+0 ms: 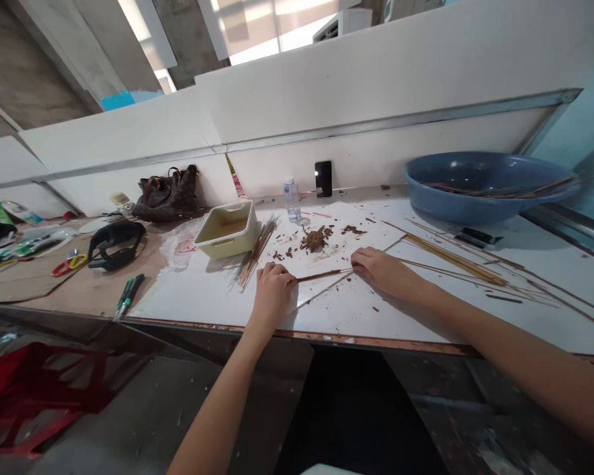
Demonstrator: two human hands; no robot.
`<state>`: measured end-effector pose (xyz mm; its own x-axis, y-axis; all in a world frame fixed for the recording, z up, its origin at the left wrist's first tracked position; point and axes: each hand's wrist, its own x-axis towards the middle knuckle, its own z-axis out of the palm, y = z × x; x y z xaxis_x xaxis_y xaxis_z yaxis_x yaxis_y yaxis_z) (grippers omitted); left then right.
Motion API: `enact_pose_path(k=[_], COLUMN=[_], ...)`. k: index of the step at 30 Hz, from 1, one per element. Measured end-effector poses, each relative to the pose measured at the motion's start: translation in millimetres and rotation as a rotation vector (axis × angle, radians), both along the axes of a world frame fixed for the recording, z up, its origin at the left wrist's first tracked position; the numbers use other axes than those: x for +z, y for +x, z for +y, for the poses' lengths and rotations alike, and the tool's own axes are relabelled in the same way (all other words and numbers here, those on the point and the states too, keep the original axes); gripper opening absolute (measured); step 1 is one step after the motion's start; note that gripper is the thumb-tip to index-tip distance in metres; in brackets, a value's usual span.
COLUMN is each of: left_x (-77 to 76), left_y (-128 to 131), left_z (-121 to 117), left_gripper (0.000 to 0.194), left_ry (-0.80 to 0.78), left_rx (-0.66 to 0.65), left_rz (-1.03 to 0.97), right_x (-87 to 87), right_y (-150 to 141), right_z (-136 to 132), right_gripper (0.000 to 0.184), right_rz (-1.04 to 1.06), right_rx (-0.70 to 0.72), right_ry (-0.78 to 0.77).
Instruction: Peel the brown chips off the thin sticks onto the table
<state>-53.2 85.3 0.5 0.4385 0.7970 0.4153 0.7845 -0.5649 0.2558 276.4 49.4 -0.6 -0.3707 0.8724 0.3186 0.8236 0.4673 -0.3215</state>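
Note:
Between my two hands lies a thin stick partly coated in brown paste [319, 276], low over the white board. My left hand [273, 290] has its fingers curled round the coated end. At the thin bare end, the fingers of my right hand [376, 265] are pinched together. Behind the stick sits a lump of brown paste [315, 240] with crumbs scattered around it. A bundle of thin sticks [260, 251] lies left of the lump, and several long sticks [455, 258] lie beyond my right hand. The exact fingertip contact is hidden.
A cream tub [251, 227] stands at the left, near a brown handbag [171, 196]. A water bottle [292, 200] and a phone [323, 179] stand at the back. The large blue basin [475, 210] is at right. Green-handled cutters [129, 295] lie near the front edge.

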Motion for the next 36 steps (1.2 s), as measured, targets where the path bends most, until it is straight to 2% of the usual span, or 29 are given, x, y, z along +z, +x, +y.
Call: enact_pose_path(k=[4, 8, 11, 13, 17, 20, 25, 33, 36], left_x=[0.3, 0.0, -0.1, 0.0, -1.1, -2.6, -3.5, -4.1, -7.5], left_y=[-1, -4, -7, -8, -10, -10, -11, -10, -12], left_z=[3, 3, 5, 6, 8, 7, 5, 7, 5], left_gripper=[0.020, 0.020, 0.017, 0.015, 0.014, 0.016, 0.018, 0.016, 0.016], left_ry=[-0.045, -0.044, -0.058, -0.051, -0.026, -0.022, -0.001, 0.005, 0.009], left_rx=[-0.032, -0.036, -0.044, -0.049, -0.053, -0.067, -0.086, -0.094, -0.071], left_rz=[-0.001, -0.009, -0.016, -0.013, -0.011, -0.024, -0.031, -0.012, -0.037], right_x=[2.0, 5.2, 10.4, 13.1, 10.4, 2.9, -7.8, -14.1, -15.9], right_y=[2, -4, -28, -53, -100, -117, -121, -124, -121], right_z=[-1, -5, -6, -3, 17, 32, 44, 47, 46], right_gripper=[0.021, 0.016, 0.021, 0.025, 0.018, 0.012, 0.014, 0.034, 0.028], right_rz=[-0.038, -0.129, -0.141, -0.106, -0.086, -0.050, -0.044, 0.020, 0.056], right_rx=[0.007, 0.023, 0.079, 0.178, 0.259, 0.269, 0.259, 0.356, 0.335], right_ry=[0.029, 0.143, 0.224, 0.234, 0.193, 0.165, 0.216, 0.192, 0.188])
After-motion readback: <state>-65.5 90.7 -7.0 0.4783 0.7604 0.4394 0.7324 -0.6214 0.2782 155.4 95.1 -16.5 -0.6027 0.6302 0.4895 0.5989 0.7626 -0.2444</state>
